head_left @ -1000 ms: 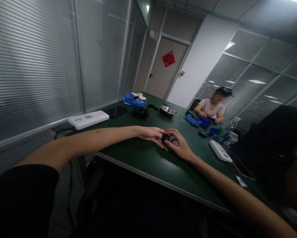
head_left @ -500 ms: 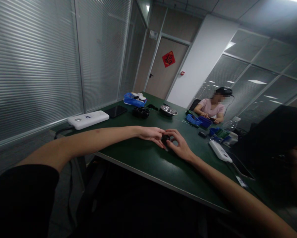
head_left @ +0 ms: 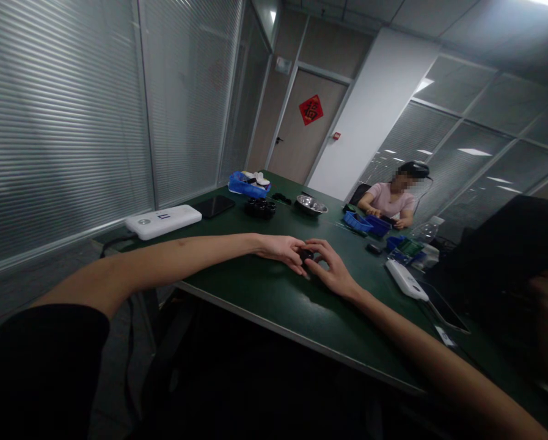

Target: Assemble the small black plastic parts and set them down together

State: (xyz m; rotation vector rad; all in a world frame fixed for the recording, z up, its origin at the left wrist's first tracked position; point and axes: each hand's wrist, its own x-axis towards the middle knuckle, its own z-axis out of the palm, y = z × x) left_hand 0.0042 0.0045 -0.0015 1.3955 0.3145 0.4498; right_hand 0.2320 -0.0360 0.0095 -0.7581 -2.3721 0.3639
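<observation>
A small round black object [head_left: 306, 255] is held between my two hands over the green table [head_left: 255, 293]. My left hand [head_left: 283, 249] grips it from the left, its fingers bent against the near side. From the right, my right hand [head_left: 327, 267] has thumb and fingers curved round the same object. Its underside and the fingertips behind it are partly hidden. Beyond my left hand lies a cluster of black round parts [head_left: 259, 208], with a shiny metal bowl [head_left: 311, 205] to its right.
A blue basket [head_left: 248, 184], a dark phone [head_left: 215, 206] and a white power bank [head_left: 164, 221] are at the left. Blue trays [head_left: 378, 225], another white device [head_left: 405, 280] and a plastic bottle [head_left: 432, 229] stand right. A person [head_left: 393, 198] sits across the table.
The fingers of my left hand have shifted slightly over the black object and cover more of it. My right hand has barely moved. A blurred shape at the far right edge has shifted.
</observation>
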